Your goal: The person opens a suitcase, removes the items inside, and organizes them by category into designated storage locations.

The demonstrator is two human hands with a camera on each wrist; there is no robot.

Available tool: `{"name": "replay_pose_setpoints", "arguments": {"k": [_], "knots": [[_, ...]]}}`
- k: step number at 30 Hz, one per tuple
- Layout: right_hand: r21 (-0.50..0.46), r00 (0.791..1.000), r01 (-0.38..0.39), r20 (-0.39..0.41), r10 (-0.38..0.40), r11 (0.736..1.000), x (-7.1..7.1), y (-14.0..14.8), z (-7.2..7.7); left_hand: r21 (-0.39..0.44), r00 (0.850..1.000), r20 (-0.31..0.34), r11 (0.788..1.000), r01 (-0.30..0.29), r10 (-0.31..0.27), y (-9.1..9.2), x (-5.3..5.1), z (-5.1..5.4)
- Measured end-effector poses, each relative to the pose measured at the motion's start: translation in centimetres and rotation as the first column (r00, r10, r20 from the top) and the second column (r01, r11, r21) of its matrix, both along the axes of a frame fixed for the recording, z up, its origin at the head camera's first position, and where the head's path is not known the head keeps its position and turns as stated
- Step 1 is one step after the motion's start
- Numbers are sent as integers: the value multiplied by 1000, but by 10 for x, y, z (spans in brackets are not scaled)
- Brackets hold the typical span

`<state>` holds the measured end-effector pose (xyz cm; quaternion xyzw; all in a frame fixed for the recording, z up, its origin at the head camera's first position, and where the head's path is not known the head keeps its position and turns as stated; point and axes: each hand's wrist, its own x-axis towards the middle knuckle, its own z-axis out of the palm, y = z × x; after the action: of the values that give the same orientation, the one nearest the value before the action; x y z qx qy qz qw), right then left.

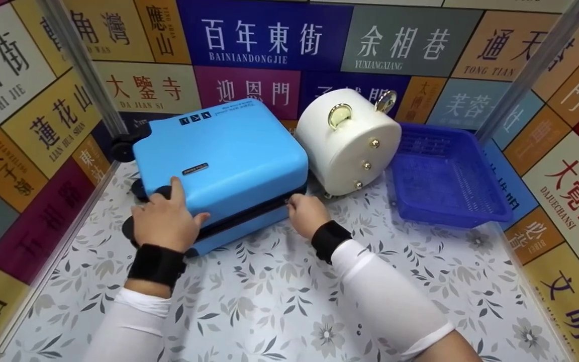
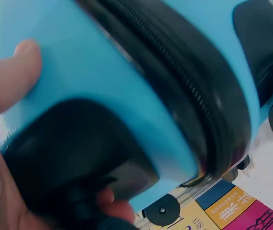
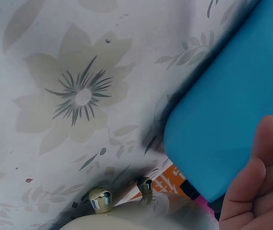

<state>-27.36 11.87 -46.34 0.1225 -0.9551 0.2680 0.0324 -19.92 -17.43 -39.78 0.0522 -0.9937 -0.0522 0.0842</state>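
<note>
A light-blue suitcase [image 1: 229, 146] lies on its side, its black zipper band [image 1: 249, 211] running along the near side. My left hand [image 1: 166, 218] holds its near left corner by the wheels, index finger stretched on the top shell. In the left wrist view the thumb [image 2: 28, 60] lies on the blue shell and fingertips show beside a black corner piece [image 2: 78, 148]. At the zipper's right end my right hand [image 1: 310, 215] has its thumb and fingers pinched together; the zipper pull is mostly hidden. Curled fingers [image 3: 266, 163] show beside the blue shell in the right wrist view.
A cream round bag [image 1: 340, 141] with gold studs and ring-shaped handles stands against the suitcase's right end. Farther right is a blue plastic basket [image 1: 445, 216]. Panels printed with Chinese characters [image 1: 264, 35] enclose the floral-patterned surface [image 1: 269, 301].
</note>
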Motion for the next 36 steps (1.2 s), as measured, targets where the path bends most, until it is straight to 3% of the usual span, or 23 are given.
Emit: {"name": "replay_pose_setpoints", "arguments": {"k": [9, 12, 16, 20, 24, 27, 32, 36], "knots": [[18, 1000, -8, 10, 8, 1000, -1, -6, -2, 13, 996, -17, 996, -88, 89, 33, 2, -8], [29, 1000, -19, 23, 18, 999, 0, -10, -2, 7, 995, -20, 996, -93, 93, 42, 4, -7], [41, 999, -14, 41, 13, 999, -2, -11, -1, 13, 999, 39, 1000, -17, 17, 37, 11, 5], [40, 999, 2, 39, -4, 999, -4, -12, 1, 85, 988, 115, 992, 88, -98, 16, 17, 21], [44, 1000, 11, 9, -11, 999, -5, -15, 4, 123, 984, 93, 983, 137, -149, 5, 18, 24], [52, 1000, 0, -2, 0, 999, -3, -17, 4, 105, 990, 57, 987, 120, -126, 13, 20, 19], [41, 999, -40, 21, 39, 998, 0, -20, 3, 76, 997, 24, 995, 69, -71, 44, 24, 12], [22, 999, -33, 27, 33, 999, -1, -19, 2, 103, 992, -20, 987, 126, -125, 56, 30, 14]]}}
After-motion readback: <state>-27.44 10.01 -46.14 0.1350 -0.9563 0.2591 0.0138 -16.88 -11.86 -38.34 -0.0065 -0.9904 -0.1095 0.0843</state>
